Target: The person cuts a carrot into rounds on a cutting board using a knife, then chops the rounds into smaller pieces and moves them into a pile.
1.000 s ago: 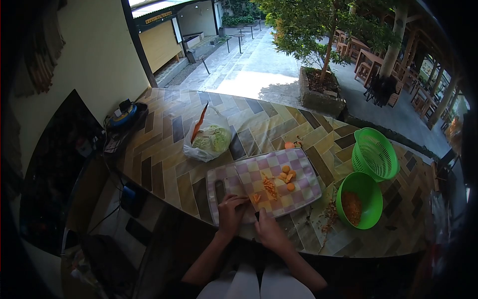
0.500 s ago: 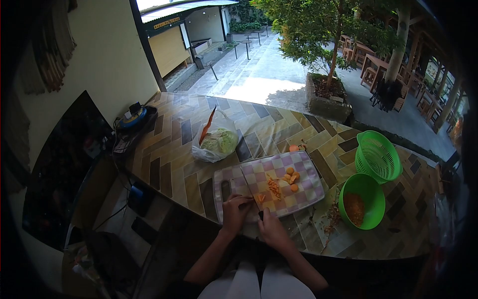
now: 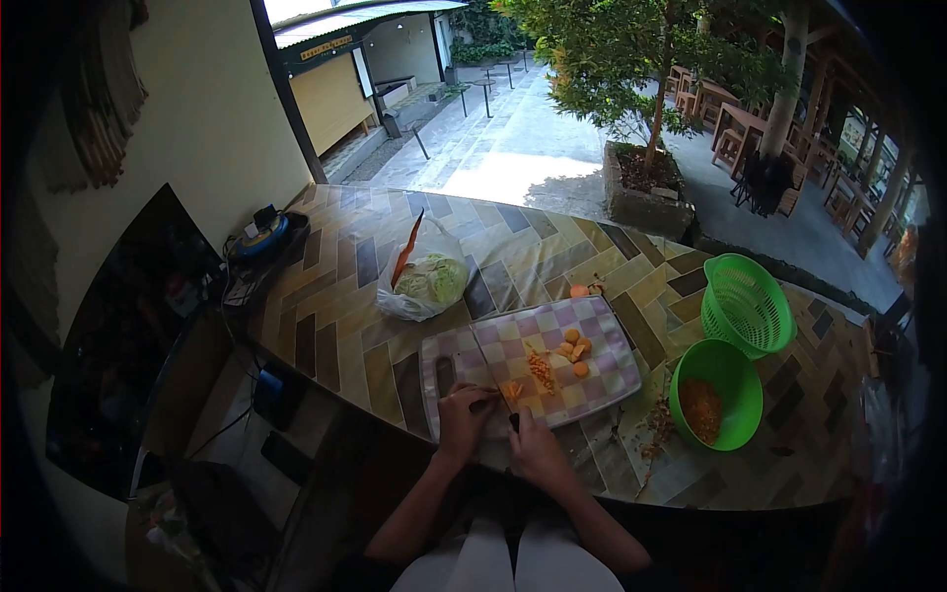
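Observation:
My right hand (image 3: 538, 452) grips a knife (image 3: 490, 361) by its black handle, the long thin blade pointing away across the left part of a pink-and-white checkered cutting board (image 3: 612, 380). Close beside the blade, my left hand (image 3: 462, 422) has its fingers bent together at the board's near edge; what they pinch is hidden. Just right of the blade lie small cut carrot pieces (image 3: 513, 391). Farther right are a heap of finely diced carrot (image 3: 540, 370) and several thicker carrot chunks (image 3: 573, 347).
A plastic bag (image 3: 400, 304) with cabbage (image 3: 437, 279) and a carrot (image 3: 406, 252) sits beyond the board. On the right, a green bowl (image 3: 747, 409) holds orange bits beside a green strainer basket (image 3: 779, 321). Peelings (image 3: 653, 434) litter the tabletop (image 3: 345, 326).
The whole view has shifted very slightly. Both hands and the knife keep nearly the same place on the board, and the carrot pieces lie as before.

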The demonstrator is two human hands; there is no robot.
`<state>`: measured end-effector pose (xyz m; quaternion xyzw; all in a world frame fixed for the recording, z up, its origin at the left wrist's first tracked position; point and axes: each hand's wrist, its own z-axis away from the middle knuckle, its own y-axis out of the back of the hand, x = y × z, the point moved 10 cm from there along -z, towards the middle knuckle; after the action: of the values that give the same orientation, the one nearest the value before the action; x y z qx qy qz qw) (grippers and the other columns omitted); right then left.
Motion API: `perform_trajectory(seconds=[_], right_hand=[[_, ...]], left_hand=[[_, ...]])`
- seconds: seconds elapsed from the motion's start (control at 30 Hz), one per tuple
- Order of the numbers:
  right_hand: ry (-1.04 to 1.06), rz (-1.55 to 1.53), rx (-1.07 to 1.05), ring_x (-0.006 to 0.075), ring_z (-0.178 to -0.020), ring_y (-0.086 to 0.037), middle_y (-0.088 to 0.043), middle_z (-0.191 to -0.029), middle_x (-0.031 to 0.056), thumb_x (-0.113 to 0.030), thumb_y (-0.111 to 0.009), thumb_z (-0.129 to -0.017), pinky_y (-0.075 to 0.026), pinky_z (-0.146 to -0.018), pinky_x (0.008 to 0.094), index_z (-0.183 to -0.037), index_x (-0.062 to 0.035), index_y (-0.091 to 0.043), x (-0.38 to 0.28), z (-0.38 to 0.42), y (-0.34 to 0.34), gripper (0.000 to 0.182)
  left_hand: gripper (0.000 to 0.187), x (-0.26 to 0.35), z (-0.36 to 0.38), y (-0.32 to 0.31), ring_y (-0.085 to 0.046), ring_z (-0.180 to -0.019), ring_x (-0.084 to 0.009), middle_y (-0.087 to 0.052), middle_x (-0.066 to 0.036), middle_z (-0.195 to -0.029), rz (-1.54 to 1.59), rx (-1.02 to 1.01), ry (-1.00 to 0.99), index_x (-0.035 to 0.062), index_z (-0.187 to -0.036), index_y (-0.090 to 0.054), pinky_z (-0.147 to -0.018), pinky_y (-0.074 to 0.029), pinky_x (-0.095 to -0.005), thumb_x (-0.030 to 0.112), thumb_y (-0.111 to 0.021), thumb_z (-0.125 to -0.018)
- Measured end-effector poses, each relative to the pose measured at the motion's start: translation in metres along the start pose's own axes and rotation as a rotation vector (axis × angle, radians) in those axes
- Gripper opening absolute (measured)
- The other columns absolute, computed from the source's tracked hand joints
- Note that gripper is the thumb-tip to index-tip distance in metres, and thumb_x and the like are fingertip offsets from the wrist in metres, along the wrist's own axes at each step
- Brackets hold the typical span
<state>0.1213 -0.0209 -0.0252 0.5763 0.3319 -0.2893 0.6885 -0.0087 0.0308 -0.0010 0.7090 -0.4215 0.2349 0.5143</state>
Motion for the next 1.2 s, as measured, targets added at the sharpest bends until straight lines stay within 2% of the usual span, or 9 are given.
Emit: perform_trajectory(seconds=[0.2,0.4,0.63,0.83,0.93,0.97,1.07,1.17,1.2], right_hand=[[0.074,-0.084,-0.105,0.0540,-0.093,-0.059,-0.061,-0.090,0.0349,-0.014,-0.050,-0.096,-0.047,-0.080,0.0583,-0.111,0.0054,-0.038,0.009,-0.009,-0.007,0.027],[-0.048,0.268,-0.005,0.0475,-0.084,-0.065,-0.066,-0.087,0.0284,-0.012,-0.052,-0.094,-0.053,-0.074,0.0544,-0.109,0.0025,-0.042,0.002,-0.003,-0.014,0.024],[-0.032,0.225,0.058,0.0434,-0.078,-0.066,-0.067,-0.078,0.0230,-0.026,-0.056,-0.096,-0.051,-0.066,0.0525,-0.109,-0.0011,-0.048,0.001,0.014,0.023,0.029],[0.103,0.361,0.230,0.0364,-0.069,-0.068,-0.067,-0.071,0.0156,-0.033,-0.065,-0.089,-0.052,-0.060,0.0474,-0.101,-0.0062,-0.053,-0.004,0.034,0.067,0.032],[0.123,0.368,0.242,0.0366,-0.069,-0.067,-0.067,-0.071,0.0156,-0.030,-0.071,-0.084,-0.052,-0.062,0.0470,-0.102,-0.0073,-0.056,0.000,0.040,0.074,0.032],[0.119,0.363,0.236,0.0371,-0.070,-0.067,-0.067,-0.072,0.0164,-0.030,-0.072,-0.082,-0.051,-0.063,0.0473,-0.103,-0.0073,-0.058,-0.003,0.043,0.079,0.034],[0.133,0.365,0.224,0.0375,-0.071,-0.067,-0.066,-0.072,0.0167,-0.028,-0.074,-0.080,-0.051,-0.064,0.0474,-0.102,-0.0069,-0.060,-0.012,0.050,0.087,0.033],[0.180,0.370,0.220,0.0369,-0.072,-0.067,-0.066,-0.073,0.0161,-0.026,-0.074,-0.080,-0.051,-0.064,0.0470,-0.101,-0.0064,-0.060,-0.015,0.054,0.088,0.032],[0.197,0.370,0.222,0.0366,-0.072,-0.067,-0.066,-0.074,0.0159,-0.025,-0.074,-0.080,-0.051,-0.064,0.0469,-0.101,-0.0063,-0.060,-0.016,0.055,0.089,0.032]], left_hand=[[0.017,-0.001,-0.003,0.002,-0.066,-0.093,-0.0273,-0.074,-0.011,-0.092,0.019,-0.012,0.018,0.0040,-0.090,-0.077,-0.086,-0.052,-0.0363,0.005,-0.075,-0.073],[0.016,-0.001,-0.001,0.003,-0.066,-0.092,-0.0290,-0.073,-0.011,-0.091,-0.022,-0.001,0.021,0.0025,-0.088,-0.076,-0.085,-0.052,-0.0367,0.004,-0.074,-0.073],[0.016,0.006,0.000,0.000,-0.065,-0.095,-0.0299,-0.073,-0.011,-0.092,-0.055,0.018,-0.064,0.0026,-0.089,-0.075,-0.084,-0.052,-0.0367,0.005,-0.075,-0.073],[0.015,-0.018,-0.002,0.017,-0.061,-0.090,-0.0236,-0.071,-0.007,-0.089,0.206,0.078,0.176,0.0055,-0.090,-0.075,-0.077,-0.048,-0.0342,0.012,-0.079,-0.077],[0.016,0.018,-0.008,0.039,-0.058,-0.090,-0.0224,-0.069,-0.005,-0.089,0.072,0.220,-0.036,0.0078,-0.088,-0.073,-0.079,-0.045,-0.0341,0.014,-0.081,-0.076],[0.017,0.045,-0.013,0.045,-0.058,-0.099,-0.0227,-0.068,-0.005,-0.091,-0.003,0.202,-0.209,0.0083,-0.088,-0.071,-0.087,-0.045,-0.0356,0.016,-0.081,-0.076],[0.021,0.101,-0.033,0.020,-0.058,-0.107,-0.0242,-0.069,-0.006,-0.097,0.061,-0.272,-0.399,0.0071,-0.093,-0.072,-0.095,-0.043,-0.0372,0.016,-0.080,-0.077],[0.026,0.102,-0.037,-0.015,-0.063,-0.100,-0.0215,-0.071,-0.007,-0.096,0.029,-0.619,-0.515,0.0048,-0.101,-0.073,-0.090,-0.048,-0.0342,0.015,-0.079,-0.078],[0.026,0.093,-0.041,-0.025,-0.065,-0.095,-0.0200,-0.072,-0.006,-0.097,0.060,-0.730,-0.410,0.0057,-0.102,-0.074,-0.087,-0.049,-0.0332,0.015,-0.079,-0.078]])
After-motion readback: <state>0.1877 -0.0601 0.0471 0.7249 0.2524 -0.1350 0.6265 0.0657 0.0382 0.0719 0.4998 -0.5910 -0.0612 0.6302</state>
